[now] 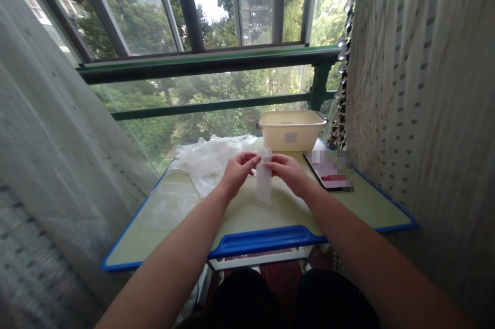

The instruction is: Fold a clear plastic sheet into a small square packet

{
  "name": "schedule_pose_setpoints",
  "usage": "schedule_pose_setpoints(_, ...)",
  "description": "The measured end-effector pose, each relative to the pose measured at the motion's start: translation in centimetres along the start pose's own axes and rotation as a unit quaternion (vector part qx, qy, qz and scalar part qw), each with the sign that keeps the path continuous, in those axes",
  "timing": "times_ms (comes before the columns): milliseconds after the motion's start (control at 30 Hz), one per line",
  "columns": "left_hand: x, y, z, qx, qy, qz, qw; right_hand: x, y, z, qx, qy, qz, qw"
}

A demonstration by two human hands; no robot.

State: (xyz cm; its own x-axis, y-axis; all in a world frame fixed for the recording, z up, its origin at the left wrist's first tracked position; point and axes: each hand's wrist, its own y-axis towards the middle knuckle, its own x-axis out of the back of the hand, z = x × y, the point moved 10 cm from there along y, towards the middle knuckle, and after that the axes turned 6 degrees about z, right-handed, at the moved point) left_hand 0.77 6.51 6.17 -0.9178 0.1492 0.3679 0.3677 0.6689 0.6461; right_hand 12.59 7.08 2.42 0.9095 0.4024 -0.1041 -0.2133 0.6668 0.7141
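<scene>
My left hand (238, 170) and my right hand (289, 171) meet above the middle of a small table (174, 226) with a blue rim. Both pinch the top of a small clear plastic bag (264, 184) that hangs down between them. The fingers of each hand are closed on its upper edge. What the bag holds, if anything, I cannot make out.
A cream plastic tub (292, 130) stands at the table's far edge. A heap of clear plastic bags (209, 159) lies to the far left. A phone (328, 170) lies at the right. Curtains hang on both sides, with a window and green railing ahead.
</scene>
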Motion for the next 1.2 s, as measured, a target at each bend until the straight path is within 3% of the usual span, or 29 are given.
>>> schedule_pose_setpoints(200, 0.5, 0.0, 0.3, 0.031, -0.027, -0.004, 0.999, -0.3, 0.0, -0.6, -0.036, -0.016, 0.005, 0.999)
schedule_pose_setpoints(500, 0.0, -0.1, 0.4, 0.051, -0.029, 0.014, 0.998, -0.7, -0.1, -0.1, -0.043, 0.052, 0.002, 0.998)
schedule_pose_setpoints(733, 0.0, -0.2, 0.5, 0.046, 0.0, 0.014, 0.999, -0.7, -0.1, -0.3, -0.05, 0.018, 0.024, 0.998)
schedule_pose_setpoints(967, 0.0, -0.3, -0.1, 0.037, 0.019, 0.016, 0.999, 0.3, -0.3, 0.3, -0.048, -0.023, -0.013, 0.999)
schedule_pose_setpoints(1200, 0.0, -0.6, -0.6, 0.024, 0.03, 0.013, 0.999, 0.3, -0.1, 0.5, -0.02, -0.072, -0.001, 0.997)
